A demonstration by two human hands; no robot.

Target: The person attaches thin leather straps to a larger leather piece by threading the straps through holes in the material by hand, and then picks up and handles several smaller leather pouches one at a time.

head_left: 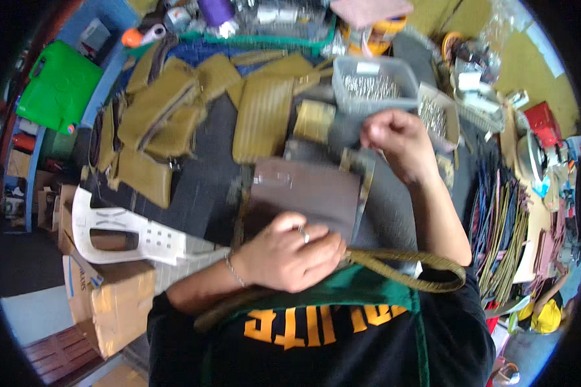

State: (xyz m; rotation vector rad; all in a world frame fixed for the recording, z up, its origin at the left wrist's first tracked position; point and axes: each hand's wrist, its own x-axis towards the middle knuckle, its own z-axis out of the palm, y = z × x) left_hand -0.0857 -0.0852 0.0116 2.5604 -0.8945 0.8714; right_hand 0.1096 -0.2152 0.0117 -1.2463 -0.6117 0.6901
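Note:
My left hand (295,256), with a ring and a bracelet, is closed round an olive strap (426,284) close to my body. The strap loops out to the right, and its other end shows under my left forearm. Just beyond that hand lies a flat brown panel (306,193) with a small shiny patch on it. My right hand (397,142) is raised over the table, right of the panel. Its fingers are curled together, and whatever is between them is too small to tell. Olive ribbed pouches (263,119) lie on the dark table (203,171).
A clear plastic tub (376,106) and a white box (450,132), both with small metal parts, stand beyond my right hand. Many straps (503,226) hang at the right. A white plastic chair (132,222) and cardboard boxes (119,303) are at the left. Another person (549,313) is far right.

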